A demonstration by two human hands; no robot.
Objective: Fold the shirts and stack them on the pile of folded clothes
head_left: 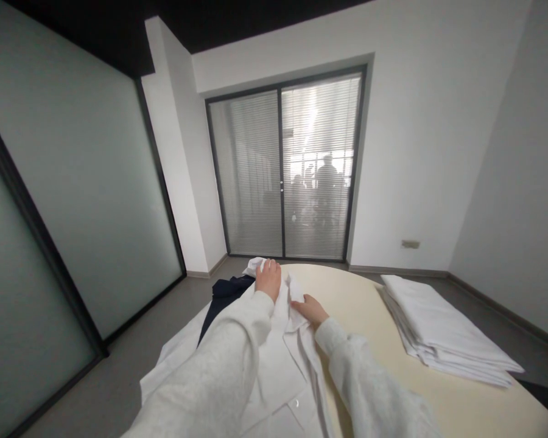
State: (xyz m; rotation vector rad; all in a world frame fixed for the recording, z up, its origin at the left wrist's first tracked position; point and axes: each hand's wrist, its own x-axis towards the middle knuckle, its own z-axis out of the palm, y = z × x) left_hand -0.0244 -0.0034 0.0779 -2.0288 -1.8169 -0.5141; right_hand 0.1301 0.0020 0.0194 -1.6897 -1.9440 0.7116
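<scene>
A white shirt lies spread on the cream round table, its collar end pointing away from me. My left hand rests on the far collar area, fingers curled on the cloth. My right hand presses the white fabric just to the right of it, fingers on a fold. Both arms are in light grey sleeves. A dark navy garment lies under the shirt at the table's left edge.
A stack of folded white cloths sits on the right side of the table. Beyond are a glass door with blinds, people dimly behind it, frosted glass walls on the left and grey floor around.
</scene>
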